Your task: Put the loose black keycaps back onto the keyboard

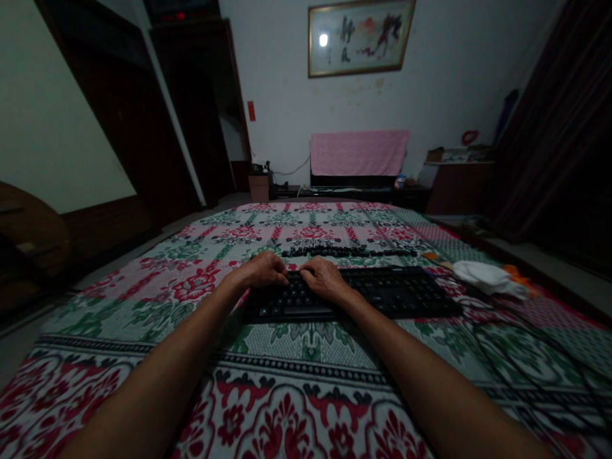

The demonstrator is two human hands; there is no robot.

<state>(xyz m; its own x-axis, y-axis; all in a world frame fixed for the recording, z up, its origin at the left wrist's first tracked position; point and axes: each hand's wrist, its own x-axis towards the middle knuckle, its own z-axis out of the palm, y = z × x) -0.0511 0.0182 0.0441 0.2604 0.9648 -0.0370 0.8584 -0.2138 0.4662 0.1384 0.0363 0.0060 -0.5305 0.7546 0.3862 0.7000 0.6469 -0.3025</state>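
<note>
My left hand (264,269) and right hand (325,278), fingers curled narrow, rest side by side on the left keys of the black keyboard (392,292), mid-bedspread (296,395); can't tell if they pinch anything.

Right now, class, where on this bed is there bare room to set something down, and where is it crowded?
Free: the bedspread left of the keyboard, out to the bed's edge, and beyond the row of small black pieces. Crowded: the left hand and right hand cover the keyboard's left end; a white cloth and cable take the right side.
</note>
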